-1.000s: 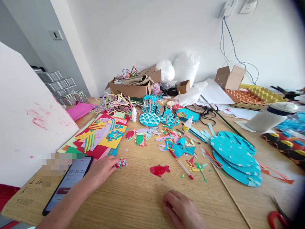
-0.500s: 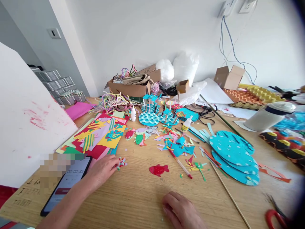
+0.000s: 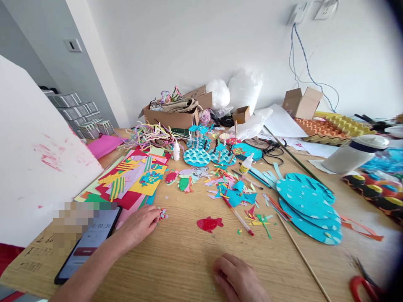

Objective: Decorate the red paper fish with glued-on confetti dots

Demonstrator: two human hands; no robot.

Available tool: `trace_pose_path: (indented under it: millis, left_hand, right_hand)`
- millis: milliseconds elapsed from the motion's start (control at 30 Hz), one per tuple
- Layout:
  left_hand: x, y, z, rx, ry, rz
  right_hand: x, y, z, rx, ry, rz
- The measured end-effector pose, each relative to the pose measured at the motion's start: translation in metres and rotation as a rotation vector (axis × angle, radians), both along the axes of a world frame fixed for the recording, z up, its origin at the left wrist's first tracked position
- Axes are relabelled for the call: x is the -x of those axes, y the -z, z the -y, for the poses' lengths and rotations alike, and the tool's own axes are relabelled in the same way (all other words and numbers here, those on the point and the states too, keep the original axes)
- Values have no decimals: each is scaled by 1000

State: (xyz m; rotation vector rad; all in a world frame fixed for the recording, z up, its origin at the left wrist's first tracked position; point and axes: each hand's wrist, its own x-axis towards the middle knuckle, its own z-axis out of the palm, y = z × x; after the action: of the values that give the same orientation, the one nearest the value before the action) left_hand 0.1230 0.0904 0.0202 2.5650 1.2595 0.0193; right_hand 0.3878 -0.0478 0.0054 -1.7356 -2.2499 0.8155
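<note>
My left hand [image 3: 143, 224] reaches over the phone's edge, its fingers bent down and together at a small pile of coloured paper bits [image 3: 163, 213]. The fingertips touch or cover part of this pile, and whatever they pinch is hidden. A red paper fish [image 3: 209, 225] lies flat on the wooden table between my hands. Nearer the front edge, my right hand [image 3: 237, 274] rests on the tabletop, loosely curled, with nothing visible in it. Between the hands and the wall lie several decorated paper fish [image 3: 185, 180].
A phone [image 3: 90, 247] lies at the left. Coloured paper sheets [image 3: 151, 188], scraps [image 3: 233, 191], a red pen [image 3: 239, 218] and glue bottles [image 3: 246, 164] lie beyond. Blue discs [image 3: 310, 209], a wooden stick [image 3: 302, 256], red-handled scissors [image 3: 362, 285] and a white bottle [image 3: 352, 155] are at the right.
My left hand has shifted slightly right and covers more of the paper bits. My right hand and the red fish stay in place.
</note>
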Motion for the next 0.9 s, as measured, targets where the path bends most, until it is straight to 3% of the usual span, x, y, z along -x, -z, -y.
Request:
trace_pose_path:
  millis: [167,433,600,767,900]
  left_hand:
    - [2,-5,-1,0,-68,-44]
    - [-3,2,3,15,-8,-32]
    - [-2,-4,2,-4,-14,4]
    - [2,-9,-1,16,-101,26]
    - [0,-4,1,21,-48,28]
  right_hand:
    - [0,-1,0,24,8,5]
    - [2,1,0,26,5,7]
    - [1,1,1,-5,15,-6]
    - [0,3,3,-18,27,-20]
    - [2,3,1,-7,17,-15]
